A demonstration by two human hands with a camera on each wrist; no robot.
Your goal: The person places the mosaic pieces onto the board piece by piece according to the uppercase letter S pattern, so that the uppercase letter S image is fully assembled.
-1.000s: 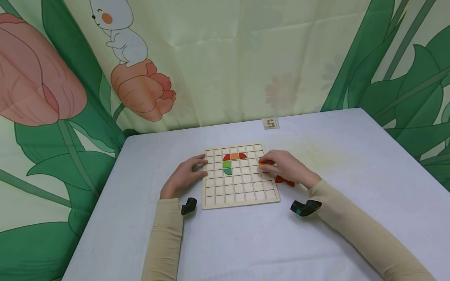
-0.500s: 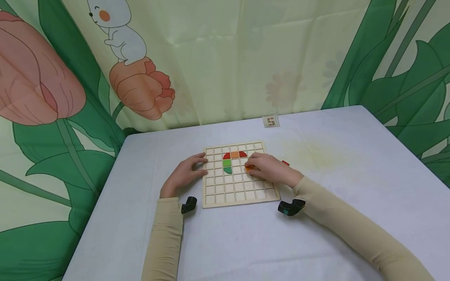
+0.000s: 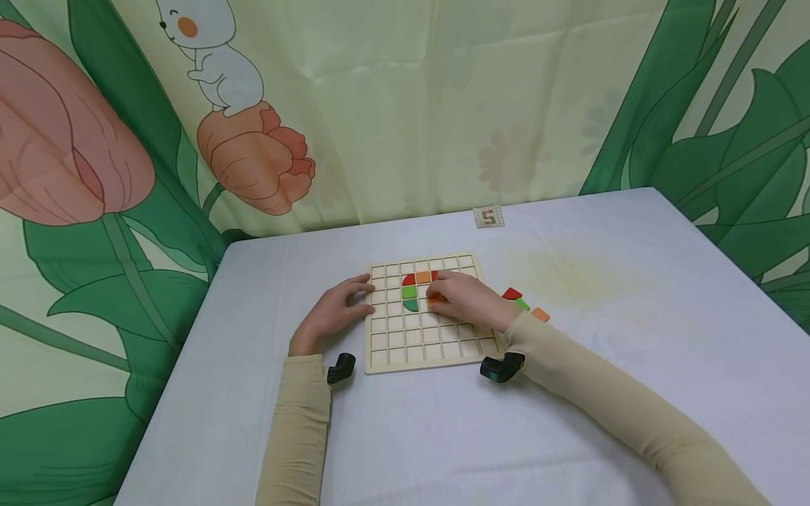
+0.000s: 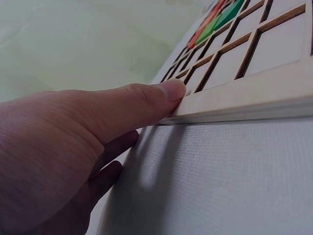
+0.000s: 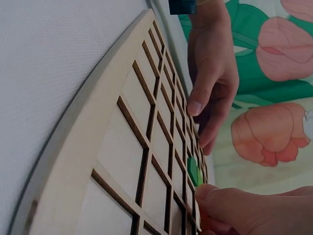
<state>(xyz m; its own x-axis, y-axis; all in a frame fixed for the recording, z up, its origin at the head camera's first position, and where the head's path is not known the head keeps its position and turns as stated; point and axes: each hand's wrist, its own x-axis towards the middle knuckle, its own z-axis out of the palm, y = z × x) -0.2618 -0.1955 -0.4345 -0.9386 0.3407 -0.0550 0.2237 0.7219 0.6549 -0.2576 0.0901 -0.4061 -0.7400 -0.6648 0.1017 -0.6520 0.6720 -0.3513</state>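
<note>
A wooden grid board (image 3: pixel 430 353) lies on the white table. My left hand (image 3: pixel 332 313) rests at its left edge, fingers relaxed; the left wrist view shows the thumb (image 4: pixel 168 90) touching the rim. Set in the upper cells are a red rounded tile (image 3: pixel 408 280), an orange square tile (image 3: pixel 422 277), a light green square tile (image 3: pixel 409 292) and a dark green rounded tile (image 3: pixel 410 306). Another red tile (image 3: pixel 434 274) is mostly behind my right hand (image 3: pixel 465 299). Over the cells just below it, that hand pinches an orange tile (image 3: pixel 433 299), largely hidden by the fingers.
Right of the board lie a loose red tile (image 3: pixel 512 293), a green tile (image 3: pixel 522 303) and an orange tile (image 3: pixel 541 314). A small card with a figure on a grid (image 3: pixel 489 216) is near the table's back edge. A printed curtain (image 3: pixel 380 105) hangs behind.
My right hand has moved left across the board with the orange tile, from the right edge to the cells under the red tile. Loose tiles on the right have come into view. The left hand stays put.
</note>
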